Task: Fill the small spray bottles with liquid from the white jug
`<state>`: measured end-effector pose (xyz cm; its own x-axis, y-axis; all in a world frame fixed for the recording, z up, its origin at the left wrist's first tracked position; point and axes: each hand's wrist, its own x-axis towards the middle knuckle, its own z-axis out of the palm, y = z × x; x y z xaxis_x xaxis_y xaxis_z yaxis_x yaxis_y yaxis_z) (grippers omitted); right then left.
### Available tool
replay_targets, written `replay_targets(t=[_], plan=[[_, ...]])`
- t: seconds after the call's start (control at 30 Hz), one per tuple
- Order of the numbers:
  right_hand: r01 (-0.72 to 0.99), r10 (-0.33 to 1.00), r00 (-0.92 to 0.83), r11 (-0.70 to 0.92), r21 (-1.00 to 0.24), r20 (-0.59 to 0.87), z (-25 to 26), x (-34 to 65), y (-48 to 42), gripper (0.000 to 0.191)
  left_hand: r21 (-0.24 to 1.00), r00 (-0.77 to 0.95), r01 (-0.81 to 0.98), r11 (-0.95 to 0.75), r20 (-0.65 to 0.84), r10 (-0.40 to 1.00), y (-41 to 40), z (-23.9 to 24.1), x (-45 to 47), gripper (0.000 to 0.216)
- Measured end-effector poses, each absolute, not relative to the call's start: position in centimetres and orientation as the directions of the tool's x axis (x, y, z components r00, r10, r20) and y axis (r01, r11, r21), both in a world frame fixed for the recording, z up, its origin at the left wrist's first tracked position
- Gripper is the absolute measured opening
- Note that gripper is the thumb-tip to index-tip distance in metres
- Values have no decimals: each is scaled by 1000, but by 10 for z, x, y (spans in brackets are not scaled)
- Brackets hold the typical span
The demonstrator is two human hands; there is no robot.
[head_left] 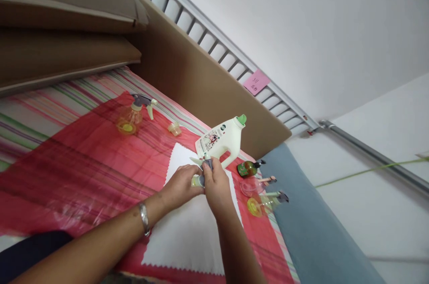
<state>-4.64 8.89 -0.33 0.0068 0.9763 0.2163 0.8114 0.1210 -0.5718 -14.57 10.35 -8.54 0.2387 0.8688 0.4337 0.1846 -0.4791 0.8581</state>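
**Both hands closed on a small spray bottle above a white cloth**

At the far left, flat sheets of brown cardboard [67, 15] lean over a striped cover [36, 109]. A red cloth [83, 163] is spread across that cover. Near its upper edge lies an amber spray bottle [130, 118] on its side, grey trigger head pointing right. Just to the right of it sits a small pale cap [174, 129].

The left hand [182, 183] comes in from the lower left, with a silver bracelet [145, 218] on the wrist. Its fingers are curled around the lower part of the small spray bottle [197, 180], whose yellowish-green body shows between the two hands. The right hand [216, 185] rises from the bottom edge. It is clenched on the bottle's upper part, where the grey spray head [208, 163] pokes out above the fingers. The bottle is held over the upper part of a white cloth [191, 235] with zigzag edges, which lies on the red cloth. Whether the bottle touches the white cloth cannot be told.

Just behind the hands, a white detergent jug [221, 141] with a green cap lies tilted, with its cap up and to the right. Further right, near the red cloth's edge, three more small bottles lie in a row: a dark green bottle [247, 168], a clear pink bottle [251, 186] and a yellow bottle [263, 203]. Beside them runs a blue-grey surface [301, 217]. Above, a pink sticky note [256, 82] is stuck on a white railing [214, 47] in front of a pale wall [318, 29].
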Motion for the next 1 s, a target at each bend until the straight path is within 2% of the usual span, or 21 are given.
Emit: replay_targets(t=[0.1, 0.27, 0.4, 0.5, 0.63, 0.73, 0.83, 0.9, 1.0], plan=[[816, 977, -7, 129, -563, 214, -1, -48, 88, 24, 852, 266, 145, -503, 456, 849, 106, -82, -148, 24], [807, 977, -58, 167, -566, 205, 2, -46, 90, 24, 882, 468, -26, -471, 427, 774, 113, -76, -160, 20], [800, 973, -63, 183, -571, 224, -1, -47, 89, 25, 908, 339, 37, -418, 382, 860, 107, -77, -156, 46], [802, 975, -65, 179, -570, 214, -2, -48, 88, 24, 915, 280, 74, -398, 364, 888, 106, -79, -152, 34], [810, 975, -64, 175, -560, 213, -2, -47, 88, 22, 912, 431, -50, -406, 387, 815, 110, -79, -157, 20], [815, 975, -53, 167, -554, 217, -3, -46, 89, 22, 914, 458, -90, -397, 392, 798, 109, -78, -157, 28], [814, 975, -48, 164, -557, 217, -4, -47, 90, 25, 940, 317, -31, -340, 332, 888, 105, -79, -152, 42], [812, 975, -47, 164, -560, 216, -4, -47, 89, 26, 949, 278, -11, -316, 307, 910, 105, -79, -152, 35], [813, 976, -46, 161, -560, 214, -4, -48, 88, 25, 941, 407, -83, -328, 332, 851, 110, -79, -156, 21]])
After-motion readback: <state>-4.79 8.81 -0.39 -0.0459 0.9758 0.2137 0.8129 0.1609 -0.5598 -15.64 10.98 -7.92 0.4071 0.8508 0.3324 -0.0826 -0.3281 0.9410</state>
